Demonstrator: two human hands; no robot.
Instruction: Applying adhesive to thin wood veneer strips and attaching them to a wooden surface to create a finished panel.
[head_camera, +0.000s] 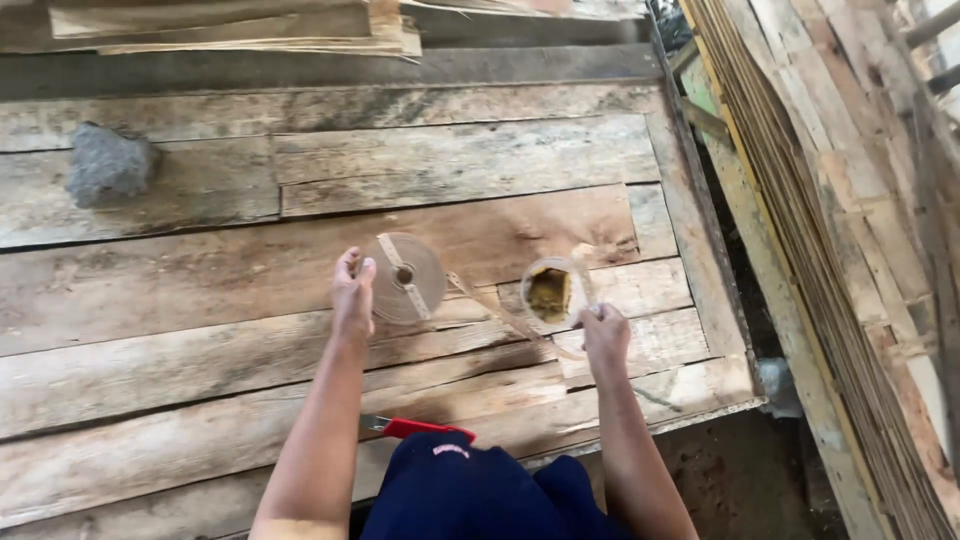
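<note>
My left hand (353, 293) holds a flat roll of brown paper tape (406, 277) upright above the plank table (200, 290). A loose strip of tape (500, 313) runs from the roll down to my right hand (605, 335), which pinches its end. Just beyond my right hand stands a small round cup (548, 292) with a yellowish-brown sponge or paste inside, and the tape end passes over its rim.
A grey stone (108, 164) lies on the planks at far left. A red-handled tool (420, 428) rests at the near table edge by my dark blue clothing. Thin veneer sheets (830, 230) are stacked along the right, and more lie at the back (240, 28).
</note>
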